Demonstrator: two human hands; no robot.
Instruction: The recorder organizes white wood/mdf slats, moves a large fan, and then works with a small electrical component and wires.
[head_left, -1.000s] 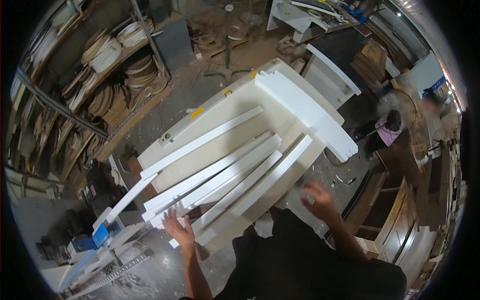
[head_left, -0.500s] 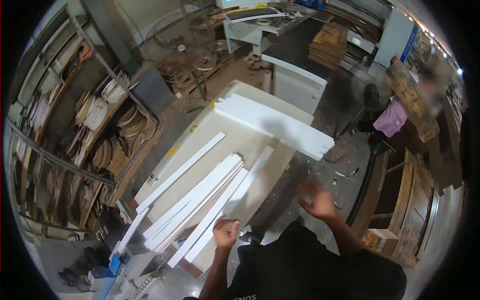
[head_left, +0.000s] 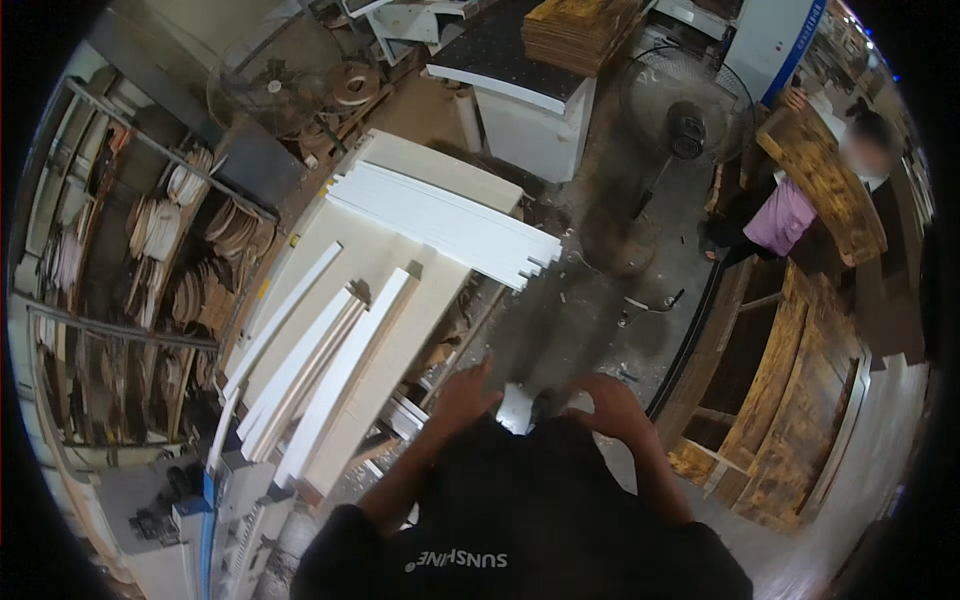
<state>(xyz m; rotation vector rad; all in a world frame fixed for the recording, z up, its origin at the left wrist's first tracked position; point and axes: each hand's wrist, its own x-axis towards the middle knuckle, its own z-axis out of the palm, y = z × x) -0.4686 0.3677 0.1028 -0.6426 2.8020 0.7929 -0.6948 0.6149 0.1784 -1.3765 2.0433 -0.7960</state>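
Observation:
My left hand (head_left: 466, 397) hovers in front of my body beside the near right edge of the worktable (head_left: 435, 165), fingers apart and holding nothing. My right hand (head_left: 608, 402) is raised over the floor to its right, also empty, with curved, spread fingers. Nearest to my left hand on the table is a long white strip (head_left: 345, 375). Left of it lie a bundle of narrow strips (head_left: 302, 365) and a single thin white strip (head_left: 287, 312). A neat stack of white boards (head_left: 440, 222) lies across the table's far part, its right ends overhanging the edge.
Shelves with coiled edging rolls (head_left: 160, 228) line the left. A machine (head_left: 190, 510) stands at the lower left. Ahead are a black-topped bench (head_left: 490, 50) and a floor fan (head_left: 686, 130). At the right, a person (head_left: 785, 215) holds a brown board above wooden panels (head_left: 800, 400).
My view has swung, so the table appears farther left. My left hand has moved away from the near ends of the white strips. Both hands are now closer together before my body.

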